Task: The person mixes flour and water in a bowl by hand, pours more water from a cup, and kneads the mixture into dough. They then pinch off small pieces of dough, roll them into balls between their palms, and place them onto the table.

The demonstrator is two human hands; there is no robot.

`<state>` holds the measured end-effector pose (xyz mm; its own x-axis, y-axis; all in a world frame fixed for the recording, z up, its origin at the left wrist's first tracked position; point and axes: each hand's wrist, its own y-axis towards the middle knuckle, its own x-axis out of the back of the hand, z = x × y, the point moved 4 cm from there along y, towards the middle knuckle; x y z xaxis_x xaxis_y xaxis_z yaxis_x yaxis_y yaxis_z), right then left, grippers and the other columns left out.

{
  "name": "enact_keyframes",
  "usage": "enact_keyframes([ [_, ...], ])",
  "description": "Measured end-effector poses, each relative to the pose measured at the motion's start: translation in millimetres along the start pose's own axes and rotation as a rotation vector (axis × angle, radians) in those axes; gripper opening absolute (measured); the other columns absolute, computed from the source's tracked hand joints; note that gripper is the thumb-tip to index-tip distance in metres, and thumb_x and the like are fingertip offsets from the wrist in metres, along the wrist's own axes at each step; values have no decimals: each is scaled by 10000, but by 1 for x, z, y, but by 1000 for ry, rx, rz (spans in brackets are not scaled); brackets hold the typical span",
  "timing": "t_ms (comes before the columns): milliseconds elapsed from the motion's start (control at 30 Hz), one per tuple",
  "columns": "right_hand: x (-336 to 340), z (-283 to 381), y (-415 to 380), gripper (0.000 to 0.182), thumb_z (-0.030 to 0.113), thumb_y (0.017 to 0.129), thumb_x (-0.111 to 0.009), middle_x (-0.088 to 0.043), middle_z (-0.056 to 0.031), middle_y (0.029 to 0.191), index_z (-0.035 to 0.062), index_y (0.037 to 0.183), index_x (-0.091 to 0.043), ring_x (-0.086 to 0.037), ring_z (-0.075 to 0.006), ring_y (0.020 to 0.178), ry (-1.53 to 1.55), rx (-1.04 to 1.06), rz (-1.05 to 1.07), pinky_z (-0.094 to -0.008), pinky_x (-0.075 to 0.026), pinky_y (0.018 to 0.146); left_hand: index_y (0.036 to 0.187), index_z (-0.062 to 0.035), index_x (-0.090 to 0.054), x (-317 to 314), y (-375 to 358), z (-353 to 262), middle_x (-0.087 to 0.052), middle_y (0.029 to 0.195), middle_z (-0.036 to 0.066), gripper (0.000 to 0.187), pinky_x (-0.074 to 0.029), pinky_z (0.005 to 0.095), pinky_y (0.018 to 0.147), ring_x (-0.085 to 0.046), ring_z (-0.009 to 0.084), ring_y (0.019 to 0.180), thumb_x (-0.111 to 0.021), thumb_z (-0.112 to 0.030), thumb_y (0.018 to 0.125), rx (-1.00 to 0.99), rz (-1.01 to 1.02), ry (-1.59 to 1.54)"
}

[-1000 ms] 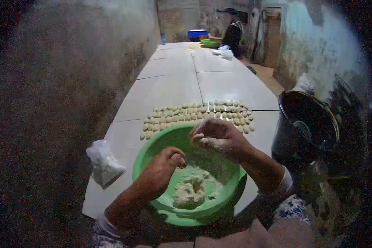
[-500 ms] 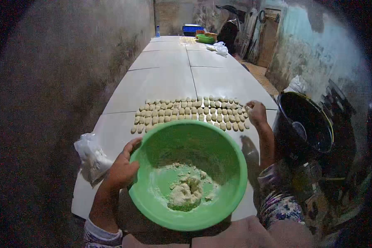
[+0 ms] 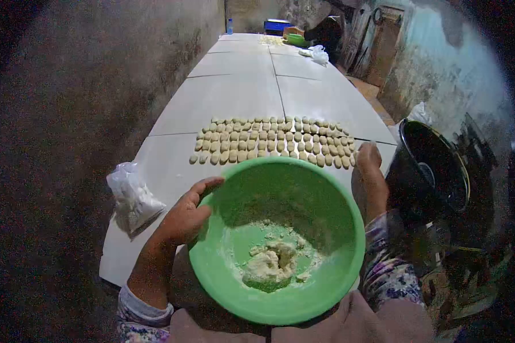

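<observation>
A large green basin [image 3: 349, 246] sits right in front of me, tilted toward me. Inside it lies a crumbly lump of pale dough [image 3: 272, 263] with loose flour around it. My left hand [image 3: 189, 214] grips the basin's left rim, thumb on one side and fingers on the other. Beyond the basin, small oval dough pieces [image 3: 269, 140] lie in several rows on the white table. At the right end of these rows is my right hand [image 3: 371, 157], fingers curled and close to the last pieces. What sits between its fingertips is too small to make out.
A clear plastic bag of white powder [image 3: 134, 200] stands at the table's left edge. On the right is a large black bucket [image 3: 403, 137]. Along the white table [image 3: 234, 91], a person [image 3: 326, 37] works at the far end beside another green basin [image 3: 297, 40].
The view has shifted, so the dough rows sit higher and further right. My right hand has come slightly nearer to me relative to the rows. My left hand stays on the rim.
</observation>
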<state>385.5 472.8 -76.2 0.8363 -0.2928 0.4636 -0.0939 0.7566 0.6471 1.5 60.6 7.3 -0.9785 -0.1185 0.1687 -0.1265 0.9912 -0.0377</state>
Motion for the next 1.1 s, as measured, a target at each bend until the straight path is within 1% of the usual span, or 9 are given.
enact_keyframes([
  [67,-8,9,11,223,115,751,-553,-607,-174,905,38,950,-617,-595,-319,865,-656,227,0,-373,-476,767,1312,-61,-425,0,2,4,-472,1287,108,580,-341,286,1006,-452,183,1180,-427,33,740,10,7,-57],
  [100,-6,62,13,263,234,857,-547,-585,-223,969,29,1021,-557,-598,-304,876,-636,119,136,-407,-477,792,1312,-61,-425,0,2,3,-472,1287,108,580,-341,286,1006,-452,183,1180,-427,33,740,16,6,-57],
  [267,31,305,-27,224,63,768,-644,-623,-138,935,50,989,-612,-613,-269,813,114,291,560,-366,-491,753,1333,-92,-398,0,2,-1,-478,1273,90,662,-453,253,878,-525,159,1078,-408,64,689,48,1,-14],
  [367,32,355,-94,204,62,739,-653,-608,-140,920,48,940,-619,-598,-291,840,198,403,953,-362,-489,772,1330,-85,-399,-3,1,-4,-487,1264,87,654,-451,256,882,-532,160,1068,-411,60,692,16,9,-49],
  [433,32,378,-131,149,87,743,-608,-589,-150,886,43,886,-608,-592,-315,849,138,872,1082,-413,-483,775,1295,-61,-439,-4,-2,-7,-494,1251,102,581,-389,291,963,-491,181,1119,-410,61,728,3,-13,-82],
  [533,26,379,-171,148,86,749,-558,-569,-147,886,31,879,-601,-592,-317,878,-189,827,1567,-425,-493,732,1296,-80,-445,0,4,3,-506,1239,109,589,-386,298,970,-498,183,1110,-404,46,722,-49,-1,0],
  [767,15,358,-209,323,176,806,-523,-568,-203,842,-43,1042,-500,-613,-344,726,43,1016,1364,-444,-510,640,1279,-53,-454,-2,0,-3,-511,1252,120,536,-381,299,974,-493,191,1128,-427,12,748,-10,-31,-1],
  [833,7,347,-212,323,193,817,-521,-577,-202,773,-40,1041,-500,-612,-359,672,-177,702,1597,-448,-509,600,1243,-31,-474,0,0,-4,-516,1232,154,511,-388,305,970,-502,222,1127,-436,4,735,-98,-80,113],
  [1100,27,388,-188,260,153,811,-516,-592,-194,714,51,1050,-511,-619,-396,676,-88,673,1641,-482,-519,618,1159,-47,-535,-25,-24,-43,-518,1216,230,468,-337,459,1029,-453,401,1183,-517,-2,694,-524,-128,541],
])
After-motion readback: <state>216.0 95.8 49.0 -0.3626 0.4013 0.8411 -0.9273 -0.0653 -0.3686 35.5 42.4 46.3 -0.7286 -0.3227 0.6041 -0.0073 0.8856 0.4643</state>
